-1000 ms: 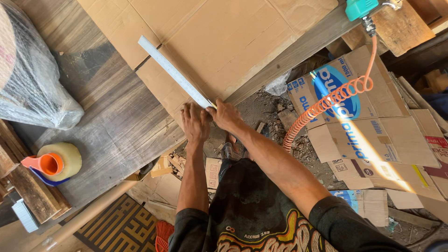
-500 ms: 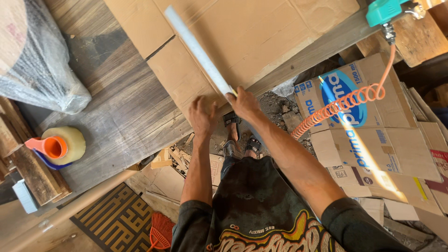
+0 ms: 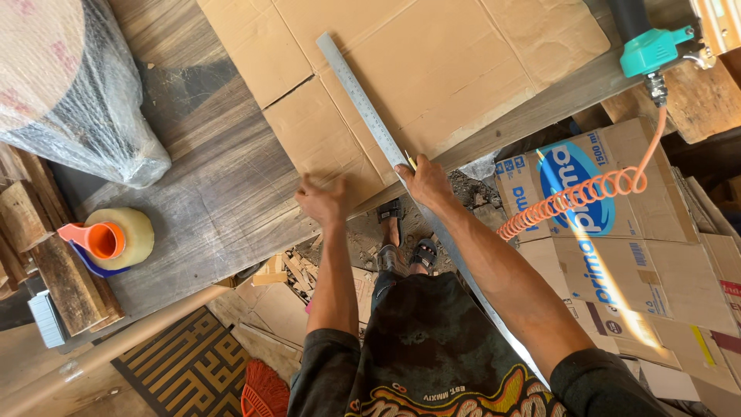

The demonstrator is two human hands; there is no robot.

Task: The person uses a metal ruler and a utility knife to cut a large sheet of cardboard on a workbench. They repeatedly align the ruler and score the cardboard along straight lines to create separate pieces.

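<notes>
right hand (image 3: pixel 427 184): grip pinched on the long steel ruler (image 3: pixel 363 104), thumb side up; holds it slanted across the flattened cardboard (image 3: pixel 432 62), likely as a straight guide
left hand (image 3: pixel 323 201): just left of that grip, fingers curled at the cardboard's near edge; cannot tell if pinching
ruler: runs away from the grip over the counter (image 3: pixel 201 193), tail back past the forearm
tape roll (image 3: pixel 116 239): far left, idle

A matt steel ruler (image 3: pixel 363 100) lies on brown corrugated cardboard (image 3: pixel 432 62) over a rough, weathered wooden bench (image 3: pixel 208 185)
</notes>
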